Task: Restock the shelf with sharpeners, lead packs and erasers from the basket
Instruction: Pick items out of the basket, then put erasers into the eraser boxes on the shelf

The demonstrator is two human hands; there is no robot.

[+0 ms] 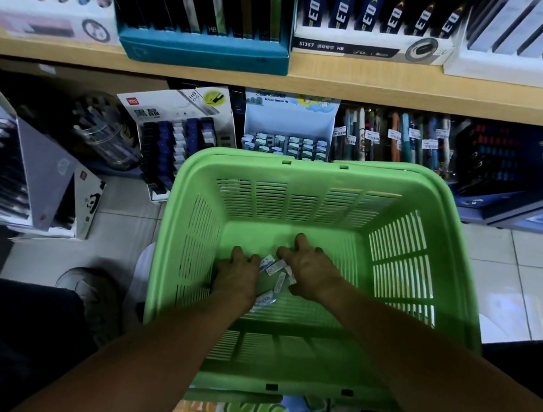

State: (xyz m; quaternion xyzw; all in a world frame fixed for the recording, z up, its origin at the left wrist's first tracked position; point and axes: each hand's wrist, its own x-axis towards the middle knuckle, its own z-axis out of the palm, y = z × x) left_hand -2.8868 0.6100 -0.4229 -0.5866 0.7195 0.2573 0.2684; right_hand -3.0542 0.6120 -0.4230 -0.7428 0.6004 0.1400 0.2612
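- Basket (425,260), green slatted plastic, sits on the floor in front of the shelf (279,80); both forearms reach down into it from the near side.
- Small white packs (274,268) lie loose on the basket floor, clustered near the middle between the two hands; a few more trail toward the near side. Whether they are lead packs or erasers is too small to tell.
- Left hand (237,272) rests knuckles-up at the left of the cluster, fingers curled down onto the nearest packs; whether it has any pinched is hidden under the hand, so I cannot tell.
- Right hand (310,269) lies at the right of the cluster, fingers bent over the packs; its hold is likewise hidden.
- Handling, as a judgement: the packs look light, stiff and smooth-wrapped, so they will likely slide on the plastic rather than lift if pushed flat. Pinching one across its short sides, or raking several together against the other hand, should give the surest hold.
- Display box (288,146) with rows of similar small white packs stands on the lower level just beyond the basket's far rim, a likely destination.
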